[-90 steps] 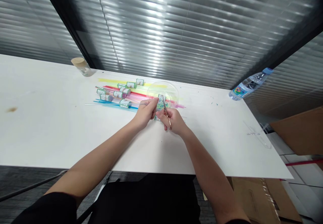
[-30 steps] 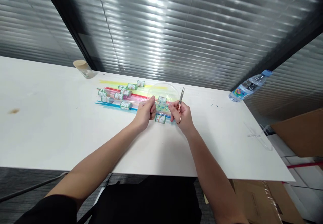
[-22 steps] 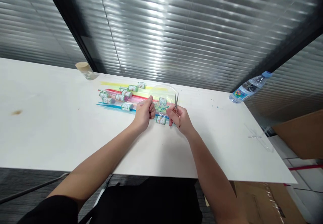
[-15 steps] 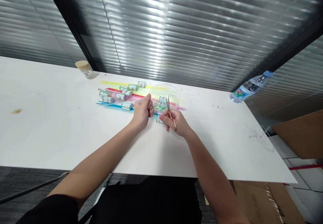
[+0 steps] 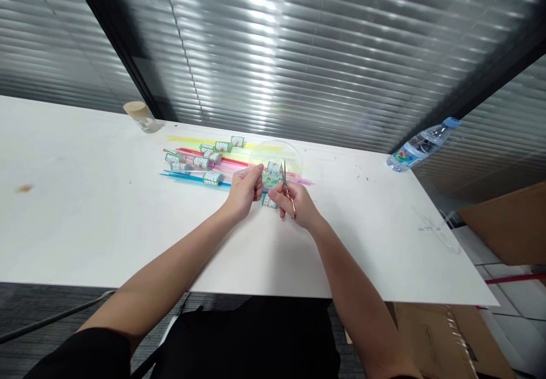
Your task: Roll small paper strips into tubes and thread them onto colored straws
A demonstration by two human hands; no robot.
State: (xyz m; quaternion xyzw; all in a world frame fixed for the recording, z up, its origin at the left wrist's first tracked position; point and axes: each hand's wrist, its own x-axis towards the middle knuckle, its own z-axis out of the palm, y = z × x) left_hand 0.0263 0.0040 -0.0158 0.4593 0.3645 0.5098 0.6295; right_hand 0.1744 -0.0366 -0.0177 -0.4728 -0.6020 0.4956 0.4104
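Note:
Fingers curled, my left hand point(image 5: 246, 193) is closed on a thin pale strip that extends to its left. Close by on the right, my right hand point(image 5: 297, 201) grips scissors point(image 5: 286, 188), whose blades point away from me and stand slightly apart. Beyond both hands is a clear round container point(image 5: 294, 154) with small green and blue bits inside. Blue strips point(image 5: 183, 176), red strips point(image 5: 191, 152) and yellow strips point(image 5: 187, 139) lie to the left, among several small rolled labels point(image 5: 212, 178). Another label point(image 5: 268, 201) is between my hands.
A jar with a beige lid point(image 5: 140, 115) stands at the table's back left. At the right are a water bottle point(image 5: 420, 147) and a clear plastic item point(image 5: 433, 229). Small scraps lie near the bottle. Cardboard boxes point(image 5: 430, 336) are beyond the table edge.
My left hand has moved slightly right, toward the scissors, with less of the pale strip showing. The scissor blades look a little wider apart. The whole view has shifted slightly.

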